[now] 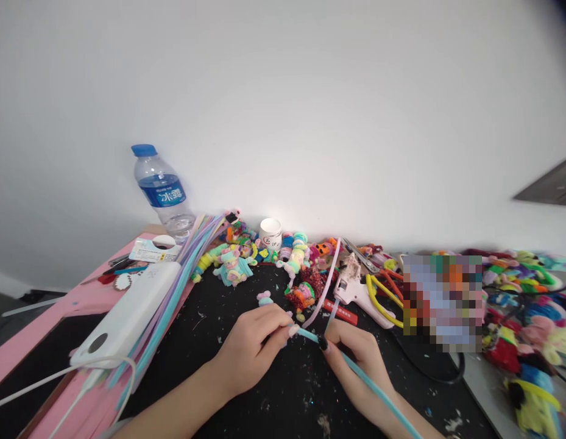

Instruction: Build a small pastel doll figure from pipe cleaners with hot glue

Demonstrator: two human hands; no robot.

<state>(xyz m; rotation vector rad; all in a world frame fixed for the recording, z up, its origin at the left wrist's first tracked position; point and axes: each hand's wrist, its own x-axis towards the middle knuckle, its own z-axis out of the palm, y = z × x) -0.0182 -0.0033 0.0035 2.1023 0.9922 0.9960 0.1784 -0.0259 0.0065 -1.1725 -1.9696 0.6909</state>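
On the bottle label (162, 191), apparently 冰露 can be read; print on the cup (270, 233), red bar (340, 311) and white tag (148, 252) cannot be made out.

Left hand (250, 350) and right hand (356, 363) pinched a blue fuzzy stem (367, 382), black mat (268, 405) lay beneath, pink glue gun (354, 290) rested beyond

Mat (283, 402) open toward near edge between forearms (182, 390). Figurines (234, 268) block far edge; pipe-cleaner bundle (170, 311), left edge; cable loop (431, 375), right.

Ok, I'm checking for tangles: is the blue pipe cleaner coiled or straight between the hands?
Nearly straight: the pipe cleaner spans left hand to right hand, unlooped.
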